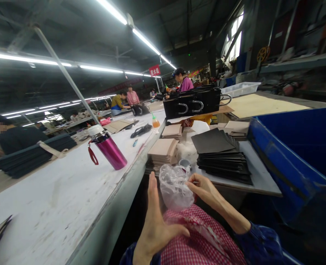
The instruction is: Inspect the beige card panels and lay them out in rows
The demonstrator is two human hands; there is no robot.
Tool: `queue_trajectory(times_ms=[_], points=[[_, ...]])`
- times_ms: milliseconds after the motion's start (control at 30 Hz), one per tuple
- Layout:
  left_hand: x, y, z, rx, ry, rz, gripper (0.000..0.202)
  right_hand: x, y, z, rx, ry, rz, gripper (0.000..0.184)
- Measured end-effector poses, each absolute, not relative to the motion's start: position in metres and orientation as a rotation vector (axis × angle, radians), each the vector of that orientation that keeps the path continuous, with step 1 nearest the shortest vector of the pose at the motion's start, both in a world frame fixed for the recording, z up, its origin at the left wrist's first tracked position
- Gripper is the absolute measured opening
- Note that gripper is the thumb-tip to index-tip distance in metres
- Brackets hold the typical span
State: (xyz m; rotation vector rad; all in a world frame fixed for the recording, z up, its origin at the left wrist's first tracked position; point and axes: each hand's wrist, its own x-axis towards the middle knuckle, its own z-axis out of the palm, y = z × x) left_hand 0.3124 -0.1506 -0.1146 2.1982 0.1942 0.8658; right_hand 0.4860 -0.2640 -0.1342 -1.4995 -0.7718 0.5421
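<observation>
A: What do the two hands do in this moment?

B: The left hand [154, 230] is wide open, with its fingers pointing up beside a crumpled clear plastic bag [175, 187]. I think it holds nothing. The right hand [204, 191] is almost closed. Its thumb and fingertips come together at the side of the bag, but I cannot tell if they pinch the plastic or some very small thing.

A: Where is the bag, exactly?

B: It is between the hands, just above a red-and-white checked apron [201, 239] on the lap. Perhaps it is held low and near the body because this position is steady and the eyes can look down at it.

A: And why are the other things so close?

B: I suppose it is for short reaching. A stack of flat black sheets [222, 165] lies on a pale grey board [262, 180], and a stack of beige square pieces [163, 151] is just beside the long white work table [55, 191]. A small grey cup [184, 163] stands just behind the bag. On the right side, a large blue plastic bin [292, 158] also stands near the seated person.
</observation>
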Motion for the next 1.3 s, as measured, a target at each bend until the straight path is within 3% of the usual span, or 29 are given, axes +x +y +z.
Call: queue_trajectory(times_ms=[100,233,267,400,533,700,833,1000,1167,1300], points=[[0.313,-0.155,-0.116,2.297,0.210,0.942,0.115,0.480,-0.257,-0.144,-1.499,-0.830,0.556,0.023],[0.322,-0.153,-0.124,2.161,0.357,1.011,0.023,0.465,-0.246,-0.162,-1.570,-0.956,0.553,0.011],[0.323,-0.151,-0.127,2.082,0.430,1.015,0.015,0.461,-0.243,-0.167,-1.624,-0.994,0.560,0.008],[0.321,-0.142,-0.143,1.480,0.701,1.000,0.031,0.445,-0.238,-0.183,-1.937,-1.211,0.574,0.027],[0.323,-0.137,-0.159,1.018,0.662,0.976,0.038,0.437,-0.235,-0.197,-2.181,-1.406,0.419,0.043],[0.329,-0.135,-0.173,0.819,0.526,0.893,0.040,0.443,-0.233,-0.208,-2.075,-1.519,0.302,0.076],[0.331,-0.139,-0.177,1.015,0.545,0.871,0.034,0.446,-0.232,-0.215,-1.929,-1.532,0.379,0.070],[0.335,-0.146,-0.191,1.256,0.569,0.778,0.036,0.448,-0.226,-0.220,-1.748,-1.184,0.514,0.018],[0.340,-0.143,-0.227,1.143,0.767,0.780,0.048,0.463,-0.225,-0.224,-1.372,-0.691,0.793,0.029],[0.342,-0.141,-0.243,1.117,0.814,0.682,0.050,0.473,-0.226,-0.226,-1.150,-0.462,0.926,0.027]])
